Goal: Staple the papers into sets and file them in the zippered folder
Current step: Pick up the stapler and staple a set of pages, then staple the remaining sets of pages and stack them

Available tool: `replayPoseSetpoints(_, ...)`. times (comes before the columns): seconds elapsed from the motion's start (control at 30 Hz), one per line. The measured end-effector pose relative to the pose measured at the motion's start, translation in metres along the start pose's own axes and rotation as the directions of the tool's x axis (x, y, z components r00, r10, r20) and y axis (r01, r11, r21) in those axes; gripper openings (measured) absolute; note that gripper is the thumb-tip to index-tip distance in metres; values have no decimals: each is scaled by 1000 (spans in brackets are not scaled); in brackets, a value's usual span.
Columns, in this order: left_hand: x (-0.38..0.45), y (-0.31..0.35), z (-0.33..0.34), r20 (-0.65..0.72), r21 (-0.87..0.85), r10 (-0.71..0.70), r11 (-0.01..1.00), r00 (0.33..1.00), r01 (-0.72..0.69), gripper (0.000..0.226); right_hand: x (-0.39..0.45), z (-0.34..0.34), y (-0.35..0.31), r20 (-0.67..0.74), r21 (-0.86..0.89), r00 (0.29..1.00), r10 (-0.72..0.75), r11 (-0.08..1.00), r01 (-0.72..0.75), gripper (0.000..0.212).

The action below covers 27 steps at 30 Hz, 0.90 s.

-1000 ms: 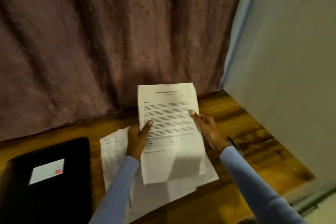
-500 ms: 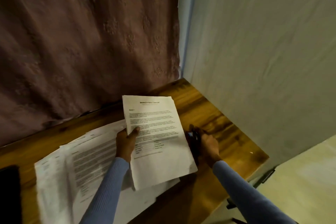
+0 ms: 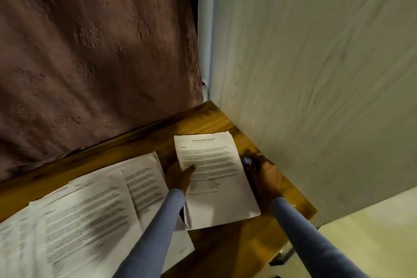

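**Paper set gripped beside a dark tool**

Paper set, white printed sheets, lies on the glossy wooden table. The left hand pinches its left edge, thumb on top. The right hand, at the right edge, curls around a dark stapler, partly hidden. Loose pages fan leftward.

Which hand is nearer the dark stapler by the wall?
Right. The right hand is at the stapler, apparently gripping it; the left hand holds the paper set, across the page.
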<state>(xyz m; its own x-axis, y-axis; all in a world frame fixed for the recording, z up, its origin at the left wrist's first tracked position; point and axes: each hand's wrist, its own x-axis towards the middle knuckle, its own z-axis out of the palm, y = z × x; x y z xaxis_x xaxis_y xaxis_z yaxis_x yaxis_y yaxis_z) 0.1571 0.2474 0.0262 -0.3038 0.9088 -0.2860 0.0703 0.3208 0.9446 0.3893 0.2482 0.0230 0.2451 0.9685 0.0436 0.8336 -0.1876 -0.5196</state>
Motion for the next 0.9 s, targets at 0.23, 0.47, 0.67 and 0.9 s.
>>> replayPoseSetpoints(0.23,-15,-12,-2,-8,465,238,861,971,-207,30,-2,11,3,-29,-62,998,-48,997,46,33)
replayPoseSetpoints(0.47,-34,-20,-18,59,551,380,759,923,-348,30,-16,13,-15,-70,-145,997,-40,989,30,28)
replayPoseSetpoints(0.67,-50,-34,-87,-93,536,372,801,924,-268,23,-79,31,-118,49,107,937,-346,935,339,28)
replayPoseSetpoints(0.9,-98,-76,-201,-280,643,353,760,893,-98,33,-183,96,-212,132,203,707,-694,717,666,26)
